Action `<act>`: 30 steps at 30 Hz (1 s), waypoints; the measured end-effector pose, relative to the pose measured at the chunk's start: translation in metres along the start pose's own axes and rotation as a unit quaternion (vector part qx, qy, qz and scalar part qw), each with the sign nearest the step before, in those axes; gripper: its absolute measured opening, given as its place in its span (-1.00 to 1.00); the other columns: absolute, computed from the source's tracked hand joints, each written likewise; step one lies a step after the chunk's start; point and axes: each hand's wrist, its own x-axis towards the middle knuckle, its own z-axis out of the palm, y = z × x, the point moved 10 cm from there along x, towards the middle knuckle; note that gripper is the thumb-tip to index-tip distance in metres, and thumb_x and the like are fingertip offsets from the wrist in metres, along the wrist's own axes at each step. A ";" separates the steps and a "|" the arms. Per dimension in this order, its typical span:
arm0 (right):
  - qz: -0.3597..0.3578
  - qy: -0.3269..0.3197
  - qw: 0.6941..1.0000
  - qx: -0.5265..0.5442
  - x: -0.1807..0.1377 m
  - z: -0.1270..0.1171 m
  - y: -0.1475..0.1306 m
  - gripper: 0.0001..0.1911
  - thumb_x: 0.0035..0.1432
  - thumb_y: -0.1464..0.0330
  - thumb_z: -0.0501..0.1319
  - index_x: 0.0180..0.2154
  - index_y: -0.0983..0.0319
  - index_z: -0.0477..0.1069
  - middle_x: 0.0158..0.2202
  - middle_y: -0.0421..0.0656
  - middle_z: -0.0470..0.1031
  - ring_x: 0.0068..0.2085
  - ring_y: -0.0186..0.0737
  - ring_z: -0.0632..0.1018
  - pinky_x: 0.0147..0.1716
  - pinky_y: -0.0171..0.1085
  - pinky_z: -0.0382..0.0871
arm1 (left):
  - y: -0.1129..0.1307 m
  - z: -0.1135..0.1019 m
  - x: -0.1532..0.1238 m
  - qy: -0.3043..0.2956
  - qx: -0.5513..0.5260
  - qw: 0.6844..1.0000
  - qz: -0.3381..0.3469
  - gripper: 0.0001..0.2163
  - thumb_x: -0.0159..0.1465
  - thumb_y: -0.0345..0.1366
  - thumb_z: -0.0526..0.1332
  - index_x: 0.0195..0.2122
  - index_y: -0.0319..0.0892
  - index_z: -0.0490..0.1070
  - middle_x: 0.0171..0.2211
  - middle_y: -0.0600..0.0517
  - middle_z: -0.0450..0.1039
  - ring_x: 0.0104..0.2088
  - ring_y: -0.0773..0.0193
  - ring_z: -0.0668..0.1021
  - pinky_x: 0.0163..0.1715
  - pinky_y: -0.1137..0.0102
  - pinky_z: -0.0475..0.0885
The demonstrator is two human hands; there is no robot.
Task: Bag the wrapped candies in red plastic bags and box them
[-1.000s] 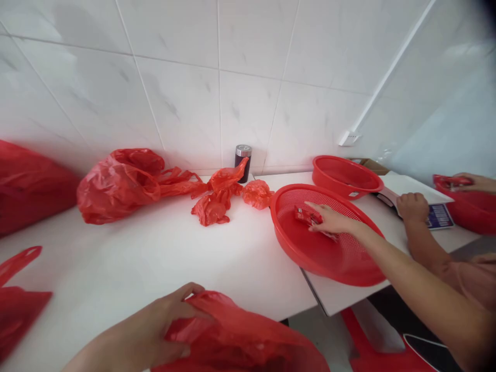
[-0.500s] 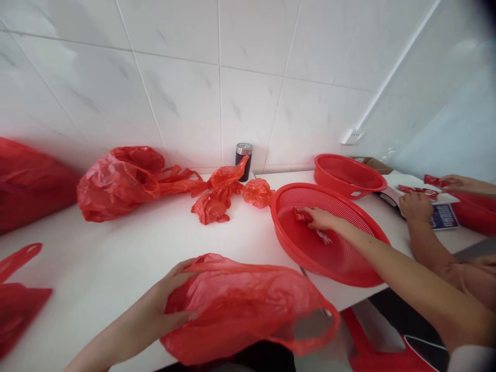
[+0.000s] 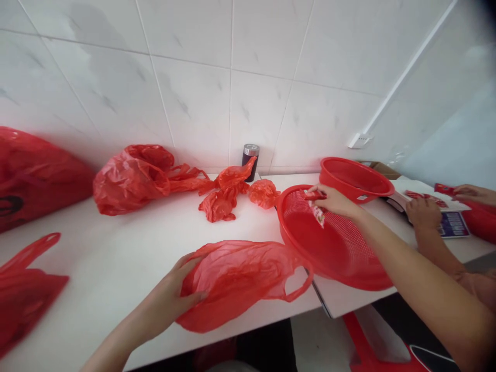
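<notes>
1. Left hand (image 3: 174, 289) gripped red bag (image 3: 236, 284); bag lay on table (image 3: 132, 253), beside basket (image 3: 325, 245);
2. Right hand (image 3: 334, 201) pinched red-and-white packets (image 3: 318, 214) over basket;
3. Blue label (image 3: 454, 225): writing unreadable.

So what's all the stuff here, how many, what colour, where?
Tiled wall: 1, white, back
Tables: 2, white, adjoining
Held bag: 1, red, front middle
Left-edge bags: 2, red, far left
Crumpled bags: several, red, by wall
Tumbler: 1, black-silver, by wall
Sieve basket: 1, red, beside held bag
Basin: 1, red, behind sieve basket
Carton: 1, brown, behind basin
Socket: 1, white, on wall
Packets: several, red, right side
Blue-labelled thing: 1, white, right
Container: 1, red, right edge
Chair-like thing: 1, red, bottom right
Co-worker hands: 2, right
Left hand: 1, on held bag
Right hand: 1, holding packet
</notes>
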 end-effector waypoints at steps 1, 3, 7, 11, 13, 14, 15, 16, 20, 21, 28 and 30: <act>-0.021 -0.025 0.999 0.009 -0.004 0.005 -0.020 -0.79 0.06 0.54 0.26 -0.22 0.23 0.49 -0.25 -0.13 0.55 -0.28 -0.22 0.55 -0.22 -0.19 0.45 | 0.001 0.002 0.001 -0.001 -0.009 1.000 -0.006 -0.38 0.08 -0.32 0.32 0.20 0.17 0.34 0.28 0.01 0.25 0.24 -0.16 0.32 0.19 0.02 0.26; -0.105 -0.074 0.991 0.033 -0.024 0.023 -0.074 -0.66 0.05 0.57 0.21 -0.12 0.19 0.46 -0.14 -0.16 0.52 -0.17 -0.25 0.54 -0.14 -0.23 0.42 | 0.005 0.007 0.006 -0.007 -0.021 1.000 -0.006 -0.37 0.05 -0.34 0.33 0.19 0.14 0.35 0.27 0.00 0.25 0.23 -0.16 0.32 0.19 0.01 0.25; -0.355 -0.222 0.908 0.003 -0.105 0.101 -0.175 -0.55 0.10 0.63 0.07 -0.06 0.14 0.47 -0.05 -0.17 0.39 -0.13 -0.34 0.47 -0.12 -0.32 0.37 | 0.012 0.019 0.016 -0.024 -0.018 0.999 0.010 -0.33 0.08 -0.33 0.32 0.25 0.10 0.26 0.28 -0.02 0.25 0.24 -0.11 0.32 0.19 0.06 0.27; -0.471 -0.318 0.809 -0.150 -0.163 0.189 -0.175 -0.59 0.25 0.54 0.04 0.01 0.08 0.47 -0.01 -0.07 0.39 -0.05 -0.17 0.43 -0.14 -0.22 0.39 | 0.005 0.022 0.016 -0.035 0.022 0.999 0.010 -0.39 0.15 -0.29 0.28 0.26 0.07 0.24 0.28 -0.06 0.22 0.21 -0.07 0.36 0.13 0.10 0.36; -0.468 -0.339 0.796 -0.182 -0.164 0.207 -0.160 -0.61 0.27 0.48 0.08 0.06 0.07 0.43 0.12 -0.05 0.33 0.06 -0.09 0.39 -0.06 -0.15 0.38 | 0.001 0.017 0.012 -0.028 0.056 0.998 0.008 -0.38 0.15 -0.29 0.27 0.26 0.10 0.23 0.29 -0.05 0.19 0.20 -0.09 0.37 0.09 0.10 0.40; -0.459 -0.343 0.799 -0.180 -0.160 0.207 -0.155 -0.62 0.26 0.46 0.12 0.07 0.07 0.42 0.18 -0.05 0.29 0.10 -0.08 0.37 -0.02 -0.13 0.37 | 0.000 0.013 0.009 -0.020 0.074 0.997 0.007 -0.39 0.15 -0.28 0.26 0.26 0.13 0.23 0.30 -0.04 0.18 0.20 -0.10 0.38 0.07 0.11 0.43; -0.448 -0.338 0.809 -0.174 -0.153 0.201 -0.152 -0.62 0.25 0.44 0.14 0.08 0.07 0.41 0.21 -0.06 0.26 0.14 -0.08 0.35 0.03 -0.12 0.35 | -0.001 0.007 0.005 -0.010 0.091 0.996 0.009 -0.41 0.17 -0.26 0.26 0.25 0.15 0.24 0.30 -0.02 0.18 0.20 -0.09 0.38 0.06 0.12 0.44; -0.435 -0.325 0.823 -0.168 -0.146 0.190 -0.151 -0.63 0.26 0.43 0.15 0.08 0.08 0.41 0.23 -0.07 0.24 0.16 -0.08 0.34 0.06 -0.12 0.34 | 0.000 0.001 0.001 0.003 0.105 0.994 0.014 -0.45 0.19 -0.23 0.24 0.24 0.18 0.26 0.29 0.00 0.20 0.20 -0.07 0.38 0.06 0.14 0.44; -0.337 -0.234 0.888 -0.207 -0.120 0.129 -0.137 -0.63 0.27 0.35 0.15 0.11 0.11 0.38 0.23 0.00 0.25 0.19 0.01 0.34 0.06 -0.01 0.37 | 0.003 -0.042 -0.021 0.125 0.111 0.985 0.032 -0.59 0.27 -0.05 0.16 0.15 0.14 0.36 0.22 0.01 0.28 -0.02 0.11 0.54 -0.03 0.21 0.50; -0.312 -0.228 0.894 -0.227 -0.120 0.119 -0.129 -0.63 0.26 0.32 0.17 0.11 0.10 0.38 0.22 0.02 0.25 0.17 0.04 0.36 0.02 0.01 0.40 | 0.001 -0.056 -0.028 0.175 0.101 0.979 0.027 -0.60 0.26 -0.01 0.15 0.11 0.10 0.39 0.20 0.00 0.30 -0.09 0.14 0.56 -0.06 0.22 0.51; -0.244 -0.286 0.870 -0.320 -0.171 0.135 -0.075 -0.57 0.17 0.38 0.24 0.10 0.09 0.39 0.29 0.09 0.14 0.13 0.16 0.41 -0.11 -0.01 0.46 | -0.063 -0.054 -0.028 0.153 0.048 0.973 -0.166 -0.50 0.18 0.19 0.13 -0.07 -0.10 0.43 -0.15 -0.09 0.53 -0.24 0.07 0.57 -0.27 0.21 0.52; -0.222 -0.280 0.861 -0.363 -0.174 0.147 -0.062 -0.59 0.14 0.54 0.17 0.02 0.17 0.45 0.25 0.14 0.21 0.05 0.12 0.49 -0.16 -0.06 0.46 | -0.071 -0.030 -0.016 0.072 -0.017 0.981 -0.180 -0.53 0.20 0.18 0.11 -0.21 -0.14 0.45 -0.25 -0.06 0.56 -0.26 0.09 0.58 -0.27 0.23 0.51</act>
